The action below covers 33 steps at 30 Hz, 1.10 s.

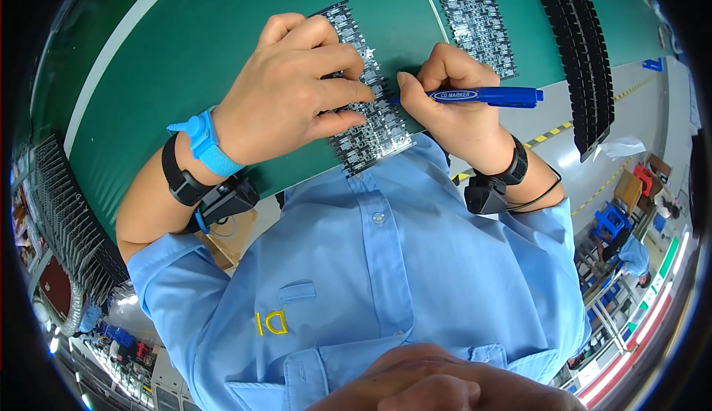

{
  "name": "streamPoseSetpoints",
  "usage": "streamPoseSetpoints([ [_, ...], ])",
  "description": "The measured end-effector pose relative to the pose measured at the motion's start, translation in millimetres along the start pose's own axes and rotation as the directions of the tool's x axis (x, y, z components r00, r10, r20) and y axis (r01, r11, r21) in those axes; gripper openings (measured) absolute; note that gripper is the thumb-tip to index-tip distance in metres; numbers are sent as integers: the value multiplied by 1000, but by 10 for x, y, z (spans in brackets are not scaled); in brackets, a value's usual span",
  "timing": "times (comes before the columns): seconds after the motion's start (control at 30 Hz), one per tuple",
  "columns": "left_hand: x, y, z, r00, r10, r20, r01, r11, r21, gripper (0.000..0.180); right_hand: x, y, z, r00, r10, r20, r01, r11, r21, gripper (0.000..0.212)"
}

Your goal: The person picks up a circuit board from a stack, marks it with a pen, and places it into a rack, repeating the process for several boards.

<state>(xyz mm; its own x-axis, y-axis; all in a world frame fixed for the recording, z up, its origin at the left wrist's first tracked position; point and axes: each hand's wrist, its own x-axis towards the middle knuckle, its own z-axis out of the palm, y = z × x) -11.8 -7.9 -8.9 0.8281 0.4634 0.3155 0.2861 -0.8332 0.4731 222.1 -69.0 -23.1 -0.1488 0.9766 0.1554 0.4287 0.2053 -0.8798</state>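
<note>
A narrow panel of small circuit boards (382,126), dark with silvery parts, lies on the green table in front of my chest. Its near end reaches the table's edge by my shirt. My left hand (297,77) spreads over the panel from the left, fingers bent and apart, their tips resting on its surface. Part of the panel is hidden beneath that hand. In my right hand (463,107) is a blue marker pen (512,97), gripped between thumb and fingers. Its tip points left and meets the panel's right side, close to my left fingertips.
Farther right on the green mat (170,77) lies a second circuit board panel (475,25). Beyond it a long black slotted rack (582,63) juts past the table edge. At far left stands another rack (70,218) full of upright panels. A co-worker (634,255) is in the right background.
</note>
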Motion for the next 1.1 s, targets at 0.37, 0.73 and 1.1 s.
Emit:
streamPoseSetpoints([
  [0.37,10,1,3,1000,7,-6,-7,1000,-2,33,-46,-7,-43,987,155,-39,-144,966,213,34],
  [0.73,8,20,4,998,68,11,-68,997,24,27,-119,27,-32,1000,-12,-22,13,997,81,35],
  [1.1,17,17,6,998,61,28,-62,996,60,23,-117,-28,-53,999,20,32,-21,999,27,36],
])
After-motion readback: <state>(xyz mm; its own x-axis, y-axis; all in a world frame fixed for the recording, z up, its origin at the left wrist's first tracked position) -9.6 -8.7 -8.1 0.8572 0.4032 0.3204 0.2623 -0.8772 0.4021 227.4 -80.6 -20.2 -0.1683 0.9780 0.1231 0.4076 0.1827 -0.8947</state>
